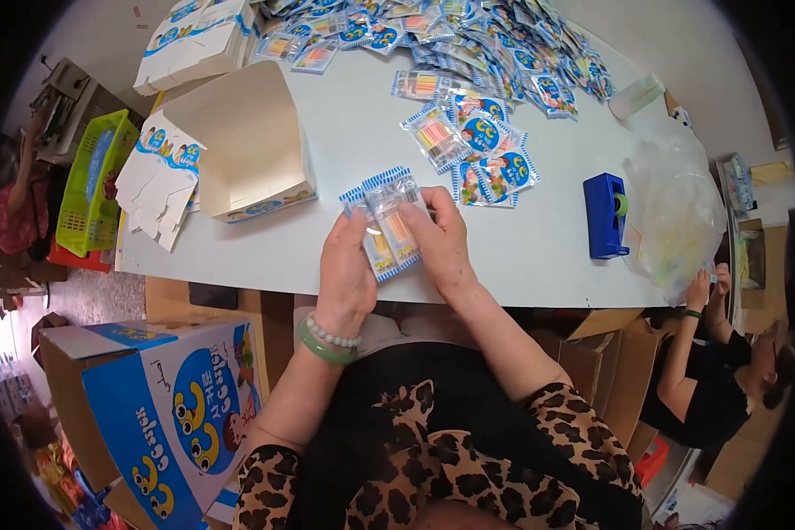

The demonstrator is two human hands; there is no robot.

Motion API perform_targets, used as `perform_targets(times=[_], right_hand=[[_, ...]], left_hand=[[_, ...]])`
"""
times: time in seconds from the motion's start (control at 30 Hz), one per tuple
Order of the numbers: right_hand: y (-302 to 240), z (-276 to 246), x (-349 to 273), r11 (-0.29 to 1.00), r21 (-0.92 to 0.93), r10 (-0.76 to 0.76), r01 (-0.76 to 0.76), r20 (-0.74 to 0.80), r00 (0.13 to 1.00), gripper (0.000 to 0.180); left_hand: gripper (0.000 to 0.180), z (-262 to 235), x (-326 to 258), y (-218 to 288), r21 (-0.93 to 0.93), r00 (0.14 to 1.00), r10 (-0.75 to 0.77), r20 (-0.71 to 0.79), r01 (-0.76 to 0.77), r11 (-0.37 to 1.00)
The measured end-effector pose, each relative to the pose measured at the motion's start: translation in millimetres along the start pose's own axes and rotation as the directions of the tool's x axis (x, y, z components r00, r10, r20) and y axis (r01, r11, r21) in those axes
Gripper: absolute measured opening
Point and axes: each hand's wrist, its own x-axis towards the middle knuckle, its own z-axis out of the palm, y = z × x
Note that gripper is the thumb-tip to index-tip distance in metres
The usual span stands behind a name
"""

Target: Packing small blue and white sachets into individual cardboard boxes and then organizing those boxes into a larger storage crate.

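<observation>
Near the table's front edge, my left hand [344, 269] and my right hand [443, 243] together hold small clear plastic packets [392, 231] with blue-striped ends and coloured sticks inside. At least two packets lie side by side, slightly overlapping; whether more are stacked beneath is hidden. Both thumbs press on top, with the fingers mostly out of sight underneath. To the left stands an open-topped white carton [256, 146] with blue printing, its inside facing me. Beyond my right hand lie several loose packets [435, 137], some showing their printed blue side.
A large packet heap [495, 44] covers the table's far side. Flat cartons [161, 172] lie left, beside a green basket [95, 181]. A blue tape dispenser [604, 216] and clear plastic bag [680, 208] are right, near another person [715, 362]. A big printed box [172, 406] stands lower left.
</observation>
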Motion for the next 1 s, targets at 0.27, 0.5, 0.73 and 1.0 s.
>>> perform_targets(times=[0.27,0.5,0.73,1.0], right_hand=[[12,-1,-1,0.856,-0.376,-0.324,0.355,0.145,0.935,0.016],[-33,-61,94,0.518,-0.851,-0.278,0.088,-0.07,0.958,0.037],[18,-28,62,0.041,-0.884,-0.506,0.465,0.383,0.773,0.035],[-49,-104,56,0.595,-0.789,-0.037,0.157,0.169,0.985,0.028]], left_hand=[[0.025,-22,15,-12,-0.009,0.994,-0.108,-0.03,0.107,0.994],[0.026,-27,17,-11,-0.055,0.992,-0.119,0.04,0.121,0.991],[0.03,-26,13,-6,-0.128,0.995,-0.076,0.061,0.083,0.988],[0.028,-31,10,-7,-0.085,0.996,-0.069,0.058,0.074,0.994]])
